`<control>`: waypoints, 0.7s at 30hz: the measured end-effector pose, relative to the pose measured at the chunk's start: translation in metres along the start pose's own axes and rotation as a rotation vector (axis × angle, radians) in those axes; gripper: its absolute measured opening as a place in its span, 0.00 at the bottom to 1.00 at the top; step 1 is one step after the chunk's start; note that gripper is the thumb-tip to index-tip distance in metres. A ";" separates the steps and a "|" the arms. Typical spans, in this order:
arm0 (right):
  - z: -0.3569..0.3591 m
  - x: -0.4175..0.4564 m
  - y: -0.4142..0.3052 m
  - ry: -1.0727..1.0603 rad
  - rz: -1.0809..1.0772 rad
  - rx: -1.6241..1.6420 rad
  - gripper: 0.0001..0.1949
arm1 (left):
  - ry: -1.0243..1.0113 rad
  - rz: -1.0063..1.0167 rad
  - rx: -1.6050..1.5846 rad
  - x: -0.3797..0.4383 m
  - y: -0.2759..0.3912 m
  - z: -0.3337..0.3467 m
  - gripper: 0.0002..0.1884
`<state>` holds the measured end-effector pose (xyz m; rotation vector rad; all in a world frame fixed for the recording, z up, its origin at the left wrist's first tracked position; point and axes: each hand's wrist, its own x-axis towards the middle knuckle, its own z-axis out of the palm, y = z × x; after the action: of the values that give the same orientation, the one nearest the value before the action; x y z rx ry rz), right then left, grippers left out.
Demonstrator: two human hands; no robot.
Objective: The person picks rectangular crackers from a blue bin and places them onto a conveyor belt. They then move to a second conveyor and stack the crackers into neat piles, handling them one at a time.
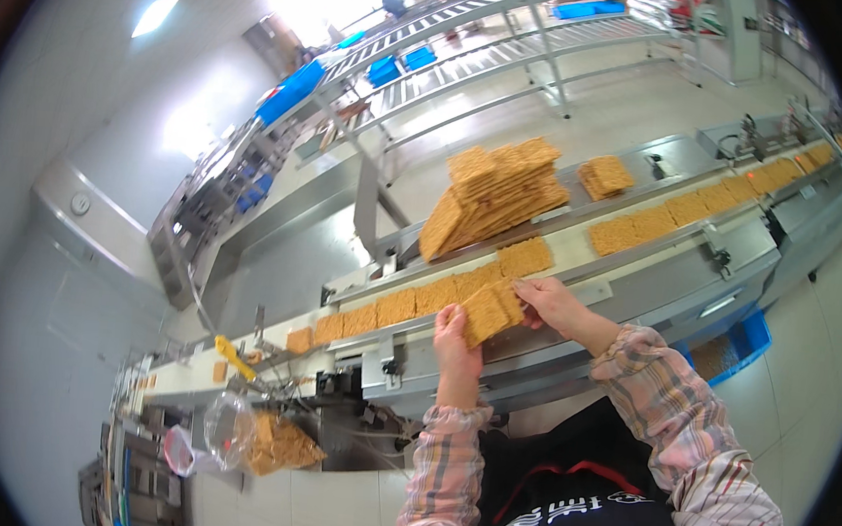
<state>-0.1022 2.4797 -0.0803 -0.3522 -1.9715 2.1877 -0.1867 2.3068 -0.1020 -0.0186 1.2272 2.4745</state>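
Note:
Between my two hands are a few flat golden-brown food slabs (pixel 489 314), overlapping one another and held above the near rail of a conveyor. My left hand (pixel 457 344) grips their left edge, and my right hand (pixel 548 303) pinches the right end. Just beyond them, a row of similar slabs (pixel 397 306) lies on the pale conveyor belt (pixel 568 254). Another row (pixel 681 207) continues along the belt to the right, after a gap. A tall pile of slabs (pixel 497 195) rests on the far metal ledge, with a smaller stack (pixel 606 177) to its right.
A stainless-steel tray (pixel 292 245) adjoins the conveyor's far side. At the lower left hangs a clear bag of broken pieces (pixel 277 444), near a yellow-handled tool (pixel 235 357). A blue bin (pixel 737 349) stands below on the right. Roller racks (pixel 473 67) stand beyond.

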 end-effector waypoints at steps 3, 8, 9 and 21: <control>-0.012 0.001 0.000 0.290 -0.542 -0.673 0.14 | -0.017 0.084 0.030 0.000 -0.004 0.000 0.08; -0.021 0.008 0.004 0.376 -0.890 -1.253 0.14 | -0.073 0.390 0.359 -0.011 -0.014 -0.005 0.06; -0.023 0.008 0.005 0.391 -0.772 -1.319 0.14 | -0.096 0.389 0.385 -0.014 -0.015 -0.006 0.06; -0.023 0.006 0.011 0.413 -0.741 -1.319 0.12 | -0.180 0.333 0.168 -0.009 -0.015 -0.015 0.07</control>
<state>-0.1012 2.5019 -0.0942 -0.1329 -2.3933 0.1946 -0.1758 2.3003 -0.1216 0.4788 1.4505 2.5632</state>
